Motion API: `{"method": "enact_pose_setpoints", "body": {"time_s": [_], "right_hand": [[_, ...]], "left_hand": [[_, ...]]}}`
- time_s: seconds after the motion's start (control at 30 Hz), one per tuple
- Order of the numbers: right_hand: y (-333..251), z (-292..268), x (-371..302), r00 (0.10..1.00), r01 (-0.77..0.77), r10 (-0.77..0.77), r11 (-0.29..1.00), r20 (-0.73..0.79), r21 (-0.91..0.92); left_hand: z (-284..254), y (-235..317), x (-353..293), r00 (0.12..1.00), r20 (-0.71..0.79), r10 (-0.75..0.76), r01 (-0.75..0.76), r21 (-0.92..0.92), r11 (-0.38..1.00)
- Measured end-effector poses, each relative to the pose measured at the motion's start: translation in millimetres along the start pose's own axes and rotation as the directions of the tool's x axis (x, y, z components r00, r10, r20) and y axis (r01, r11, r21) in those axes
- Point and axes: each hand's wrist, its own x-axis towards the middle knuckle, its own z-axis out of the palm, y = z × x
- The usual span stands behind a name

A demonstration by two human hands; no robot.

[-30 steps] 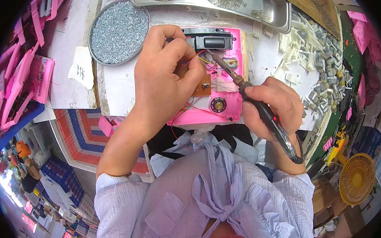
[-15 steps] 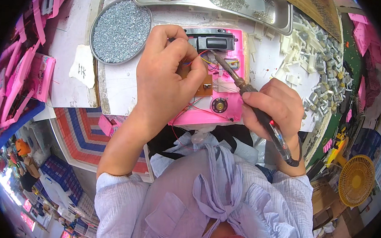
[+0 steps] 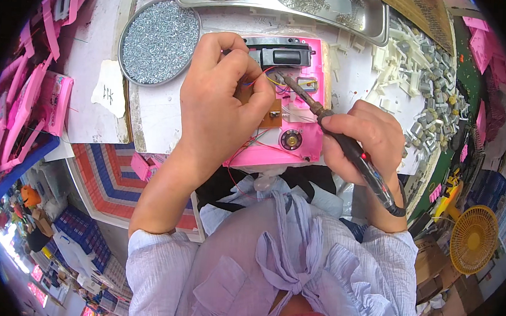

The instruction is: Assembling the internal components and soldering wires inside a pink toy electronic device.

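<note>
A pink plastic housing (image 3: pixel 267 158) lies on the worktable in front of me. Inside it are a brown circuit board (image 3: pixel 271 121), a small round speaker (image 3: pixel 291 140), a black plastic part (image 3: pixel 287 57) and thin coloured wires (image 3: pixel 268 71). My left hand (image 3: pixel 222 95) is closed in a pinch over the board's left side; its fingertips hide what they grip. In my right hand (image 3: pixel 373 139) is a black soldering iron (image 3: pixel 364 165) with a red light. Its metal tip points up and left, close by the wires and my left fingers.
Left of the housing stands a round tray of small metal pins (image 3: pixel 160 41). A metal tray (image 3: pixel 374 27) with small parts sits at the back. White plastic pieces (image 3: pixel 395 62) and grey motor-like parts (image 3: pixel 441 111) are heaped at right. Pink frames (image 3: pixel 31 95) pile up far left.
The soldering iron has tilted a little, its tip shifting slightly left and its handle end dipping slightly right. My left hand stays almost where it was.
</note>
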Motion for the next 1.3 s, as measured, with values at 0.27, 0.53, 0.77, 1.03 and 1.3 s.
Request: {"method": "enact_pose_setpoints", "body": {"time_s": [0.27, 0.53, 0.77, 1.03, 1.3], "right_hand": [[-1.3, 4.0, 4.4, 0.998, -0.046, 0.046, 0.999, -0.031, 0.012], [0.4, 5.1, 4.3, 0.998, -0.046, 0.046, 0.999, -0.044, 0.012], [0.4, 4.1, 5.1, 0.998, -0.045, 0.044, 0.999, -0.038, -0.003], [1.3, 3.7, 4.5, 0.998, -0.024, 0.023, 1.000, -0.052, -0.008], [-2.8, -2.6, -0.3, 0.999, -0.033, 0.033, 0.999, -0.042, 0.005]], "left_hand": [[2.3, -2.9, 0.4, 0.998, -0.020, 0.053, -0.052, 0.037, 0.998], [5.5, -3.6, 0.7, 0.996, -0.042, 0.079, -0.076, 0.060, 0.995], [6.1, -3.8, 0.8, 0.992, -0.061, 0.109, -0.104, 0.073, 0.992], [8.0, -3.2, -1.1, 0.991, -0.079, 0.108, -0.103, 0.054, 0.993], [8.8, -3.7, -0.3, 0.991, -0.078, 0.112, -0.105, 0.084, 0.991]]}}
